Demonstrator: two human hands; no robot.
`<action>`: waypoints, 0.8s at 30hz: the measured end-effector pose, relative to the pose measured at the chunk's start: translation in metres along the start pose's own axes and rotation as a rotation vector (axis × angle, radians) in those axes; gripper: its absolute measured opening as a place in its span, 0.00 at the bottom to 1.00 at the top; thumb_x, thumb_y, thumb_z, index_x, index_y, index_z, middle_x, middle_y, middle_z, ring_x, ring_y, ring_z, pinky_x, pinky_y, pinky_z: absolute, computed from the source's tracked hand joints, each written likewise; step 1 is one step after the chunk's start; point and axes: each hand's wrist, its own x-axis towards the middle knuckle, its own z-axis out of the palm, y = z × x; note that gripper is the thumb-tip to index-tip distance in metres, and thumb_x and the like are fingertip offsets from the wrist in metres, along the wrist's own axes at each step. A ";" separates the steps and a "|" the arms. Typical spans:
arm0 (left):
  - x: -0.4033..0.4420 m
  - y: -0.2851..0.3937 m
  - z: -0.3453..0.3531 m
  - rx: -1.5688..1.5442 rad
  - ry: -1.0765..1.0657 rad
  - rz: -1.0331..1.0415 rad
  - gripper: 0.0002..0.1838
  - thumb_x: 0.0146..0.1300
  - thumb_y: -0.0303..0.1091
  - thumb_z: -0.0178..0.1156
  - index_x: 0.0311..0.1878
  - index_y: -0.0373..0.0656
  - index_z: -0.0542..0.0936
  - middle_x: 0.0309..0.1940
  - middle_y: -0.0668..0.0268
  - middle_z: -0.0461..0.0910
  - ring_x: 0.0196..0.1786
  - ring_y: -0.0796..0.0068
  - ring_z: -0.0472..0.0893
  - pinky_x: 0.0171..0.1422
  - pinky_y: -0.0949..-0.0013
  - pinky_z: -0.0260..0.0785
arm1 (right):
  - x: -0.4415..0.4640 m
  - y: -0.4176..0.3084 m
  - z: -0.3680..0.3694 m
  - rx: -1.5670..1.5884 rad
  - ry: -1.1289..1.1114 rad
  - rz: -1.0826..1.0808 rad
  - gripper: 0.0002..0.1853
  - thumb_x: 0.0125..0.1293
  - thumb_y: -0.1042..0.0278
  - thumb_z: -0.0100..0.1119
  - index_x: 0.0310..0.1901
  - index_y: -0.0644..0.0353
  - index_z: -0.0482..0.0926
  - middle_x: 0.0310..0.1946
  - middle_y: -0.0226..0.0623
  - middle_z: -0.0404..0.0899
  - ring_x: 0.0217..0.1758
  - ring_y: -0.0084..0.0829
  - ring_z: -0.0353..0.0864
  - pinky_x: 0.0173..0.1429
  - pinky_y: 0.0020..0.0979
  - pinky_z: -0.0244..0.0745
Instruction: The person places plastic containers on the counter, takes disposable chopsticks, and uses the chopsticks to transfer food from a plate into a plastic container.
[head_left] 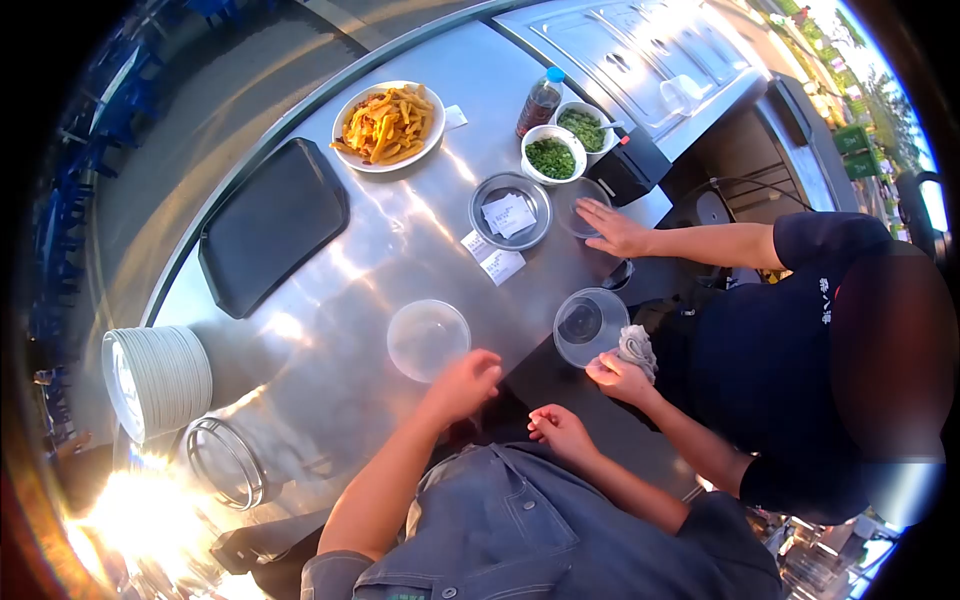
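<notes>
My left hand [468, 388] is over the front edge of the steel counter, with its fingers loosely curled and nothing visible in them. Just beyond it stands a clear round plastic container [428, 338], its rim close to my knuckles. My right hand [563, 432] is in front of my apron, fingers bent in towards the palm, and I see nothing held there. To the right, a co-worker's hand grips a crumpled grey cloth [637, 352] beside a clear tub [590, 328]. The co-worker's other hand lies flat by a dark round lid [583, 207].
A plate of fries [388, 127], a black tray [273, 228] and stacked white plates [160, 380] line the far and left side. Receipts [508, 214] lie in a grey bowl near two tubs of chopped greens [551, 158] and a bottle [540, 102]. A co-worker stands close right.
</notes>
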 end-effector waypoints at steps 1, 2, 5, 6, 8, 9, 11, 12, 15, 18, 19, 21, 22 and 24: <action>0.007 0.005 0.002 0.024 0.024 0.062 0.16 0.69 0.35 0.55 0.54 0.33 0.74 0.36 0.62 0.80 0.35 0.75 0.82 0.40 0.72 0.74 | -0.007 0.003 0.000 0.001 0.030 0.010 0.10 0.72 0.65 0.54 0.48 0.60 0.76 0.38 0.33 0.80 0.36 0.22 0.80 0.40 0.24 0.74; 0.011 0.011 0.001 0.031 0.028 0.064 0.16 0.69 0.35 0.55 0.54 0.33 0.74 0.36 0.62 0.80 0.35 0.75 0.82 0.40 0.72 0.74 | -0.012 0.006 0.000 0.008 0.052 -0.003 0.10 0.72 0.65 0.54 0.48 0.60 0.76 0.38 0.34 0.80 0.38 0.23 0.81 0.41 0.24 0.75; 0.011 0.016 0.001 -0.073 0.108 0.050 0.16 0.69 0.35 0.54 0.54 0.33 0.73 0.36 0.62 0.79 0.35 0.75 0.82 0.40 0.72 0.74 | -0.021 0.012 0.006 0.044 0.074 -0.070 0.10 0.73 0.65 0.53 0.49 0.61 0.75 0.39 0.36 0.81 0.39 0.24 0.81 0.42 0.24 0.76; 0.009 0.013 0.000 -0.055 0.088 0.061 0.16 0.69 0.35 0.54 0.54 0.33 0.73 0.36 0.61 0.79 0.34 0.75 0.82 0.40 0.72 0.75 | -0.022 0.011 0.009 0.038 0.059 -0.077 0.10 0.73 0.65 0.53 0.49 0.61 0.75 0.39 0.36 0.81 0.39 0.24 0.81 0.42 0.24 0.76; -0.008 0.012 -0.001 -0.041 0.037 0.030 0.16 0.69 0.34 0.54 0.54 0.33 0.72 0.37 0.60 0.79 0.34 0.74 0.82 0.40 0.71 0.75 | -0.026 0.014 0.016 0.042 0.070 -0.100 0.11 0.73 0.65 0.53 0.49 0.61 0.75 0.40 0.36 0.81 0.39 0.25 0.82 0.43 0.25 0.76; -0.016 0.007 -0.002 -0.037 0.041 0.034 0.16 0.69 0.34 0.54 0.54 0.33 0.72 0.37 0.60 0.79 0.34 0.74 0.82 0.40 0.71 0.75 | -0.027 0.015 0.020 0.042 0.068 -0.106 0.11 0.73 0.65 0.53 0.49 0.61 0.75 0.40 0.36 0.81 0.39 0.25 0.82 0.43 0.25 0.76; -0.036 -0.009 -0.004 -0.112 0.052 -0.023 0.15 0.70 0.33 0.53 0.54 0.33 0.72 0.37 0.60 0.79 0.33 0.73 0.82 0.39 0.71 0.75 | -0.031 0.020 0.025 0.030 0.037 -0.095 0.10 0.73 0.64 0.52 0.49 0.61 0.75 0.40 0.36 0.81 0.39 0.25 0.82 0.43 0.25 0.76; -0.044 -0.020 -0.005 -0.106 0.041 -0.018 0.15 0.70 0.33 0.53 0.54 0.33 0.72 0.37 0.60 0.79 0.33 0.73 0.82 0.39 0.71 0.75 | -0.032 0.025 0.026 0.037 0.048 -0.099 0.10 0.73 0.64 0.52 0.49 0.61 0.75 0.40 0.36 0.81 0.39 0.25 0.82 0.43 0.25 0.76; -0.067 -0.040 -0.011 -0.100 0.059 -0.080 0.14 0.71 0.32 0.52 0.54 0.34 0.73 0.38 0.60 0.79 0.34 0.73 0.82 0.39 0.71 0.75 | -0.029 0.035 0.031 0.030 0.023 -0.099 0.10 0.72 0.65 0.53 0.48 0.61 0.76 0.39 0.35 0.81 0.38 0.24 0.81 0.41 0.25 0.76; -0.095 -0.054 -0.018 -0.125 0.066 -0.066 0.14 0.71 0.32 0.52 0.55 0.35 0.73 0.38 0.60 0.79 0.34 0.73 0.82 0.40 0.71 0.75 | -0.030 0.039 0.043 -0.003 -0.011 -0.103 0.10 0.72 0.65 0.53 0.48 0.61 0.76 0.39 0.34 0.81 0.38 0.23 0.81 0.40 0.24 0.76; -0.102 -0.063 -0.022 -0.138 0.071 -0.073 0.14 0.71 0.31 0.52 0.55 0.34 0.72 0.39 0.60 0.79 0.35 0.73 0.81 0.40 0.71 0.75 | -0.030 0.038 0.047 -0.014 -0.018 -0.121 0.10 0.72 0.65 0.53 0.47 0.61 0.76 0.39 0.34 0.81 0.37 0.23 0.81 0.40 0.24 0.76; -0.120 -0.075 -0.030 -0.160 0.092 -0.076 0.14 0.71 0.31 0.52 0.55 0.34 0.72 0.39 0.60 0.79 0.36 0.73 0.81 0.40 0.71 0.75 | -0.032 0.030 0.057 -0.040 -0.040 -0.141 0.10 0.73 0.64 0.53 0.47 0.61 0.76 0.38 0.34 0.81 0.37 0.23 0.81 0.40 0.24 0.76; -0.130 -0.082 -0.033 -0.196 0.117 -0.085 0.14 0.71 0.31 0.51 0.55 0.34 0.72 0.39 0.60 0.79 0.36 0.73 0.81 0.41 0.71 0.75 | -0.035 0.026 0.061 -0.059 -0.029 -0.140 0.10 0.73 0.64 0.53 0.47 0.61 0.76 0.38 0.34 0.81 0.36 0.23 0.81 0.39 0.25 0.76; -0.148 -0.094 -0.039 -0.233 0.139 -0.091 0.14 0.71 0.31 0.51 0.56 0.34 0.72 0.40 0.60 0.79 0.36 0.73 0.81 0.41 0.71 0.75 | -0.037 0.023 0.068 -0.078 -0.014 -0.141 0.10 0.73 0.64 0.53 0.47 0.61 0.76 0.37 0.34 0.81 0.36 0.23 0.81 0.39 0.25 0.76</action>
